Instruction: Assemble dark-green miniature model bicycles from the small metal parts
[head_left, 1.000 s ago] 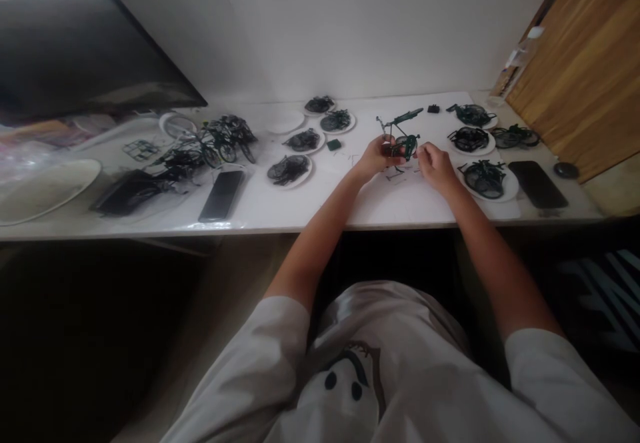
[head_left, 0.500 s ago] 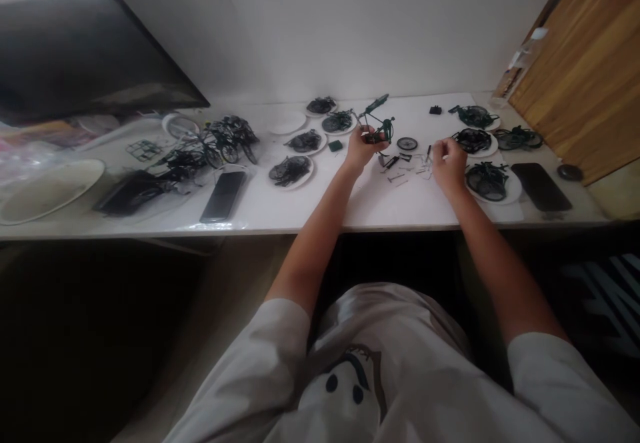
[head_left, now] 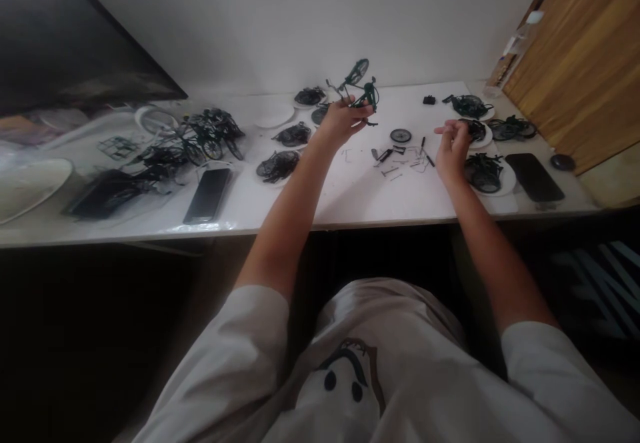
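My left hand [head_left: 341, 118] is raised above the white table [head_left: 350, 193] and grips a small dark green toy bicycle frame [head_left: 357, 86] with one wheel on it. My right hand [head_left: 451, 144] hovers just above the table with its fingers curled together; what they hold, if anything, is too small to name. Between the hands lie a loose black wheel [head_left: 401, 135] and several small screws and parts [head_left: 400, 158].
White plates with dark bicycle parts [head_left: 276, 164] [head_left: 484, 173] [head_left: 469, 105] ring the work area. Finished toy bicycles [head_left: 210, 133] stand at the left. Two phones [head_left: 207, 194] [head_left: 534, 176] lie flat. A dark screen [head_left: 75, 49] leans left; a wooden panel [head_left: 585, 63] stands right.
My left hand has lifted the bicycle frame up and leftwards, away from the table. The loose wheel and small parts it covered now lie exposed. My right hand moved right and rose slightly.
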`<state>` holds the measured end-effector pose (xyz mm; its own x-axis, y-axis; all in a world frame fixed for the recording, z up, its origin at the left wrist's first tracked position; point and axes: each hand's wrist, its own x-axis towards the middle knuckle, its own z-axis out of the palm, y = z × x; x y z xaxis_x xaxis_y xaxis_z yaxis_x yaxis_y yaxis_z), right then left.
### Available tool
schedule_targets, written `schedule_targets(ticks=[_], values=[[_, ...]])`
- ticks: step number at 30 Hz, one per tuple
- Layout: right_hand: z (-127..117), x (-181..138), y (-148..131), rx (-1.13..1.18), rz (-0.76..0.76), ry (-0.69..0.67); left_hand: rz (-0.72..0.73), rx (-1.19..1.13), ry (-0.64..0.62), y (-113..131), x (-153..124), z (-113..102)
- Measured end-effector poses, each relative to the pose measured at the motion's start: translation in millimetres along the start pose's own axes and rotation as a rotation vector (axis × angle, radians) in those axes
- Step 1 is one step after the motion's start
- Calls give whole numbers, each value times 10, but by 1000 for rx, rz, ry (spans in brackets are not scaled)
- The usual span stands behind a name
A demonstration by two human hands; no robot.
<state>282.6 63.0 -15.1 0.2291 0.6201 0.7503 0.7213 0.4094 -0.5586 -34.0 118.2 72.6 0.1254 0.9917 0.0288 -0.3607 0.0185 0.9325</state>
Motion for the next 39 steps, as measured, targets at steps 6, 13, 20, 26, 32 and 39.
schedule_targets(ticks=[6, 13, 20, 26, 32, 39], values=[[33, -19, 1, 38, 25, -40, -4, -33, 9, -101, 134, -49], [0, -14, 47, 69, 103, -142, 15, -50, 28, -230, 124, -403], [12, 83, -96, -64, -16, -272, 61, -101, 106, -193, 70, -414], [64, 170, -266, -62, -174, -575, 80, -62, 115, -280, 89, -395], [308, 341, -397, -28, -267, -835, 101, -56, 163, -273, 85, -400], [554, 521, -536, -75, -296, -1017, 104, -14, 156, -296, 37, -360]])
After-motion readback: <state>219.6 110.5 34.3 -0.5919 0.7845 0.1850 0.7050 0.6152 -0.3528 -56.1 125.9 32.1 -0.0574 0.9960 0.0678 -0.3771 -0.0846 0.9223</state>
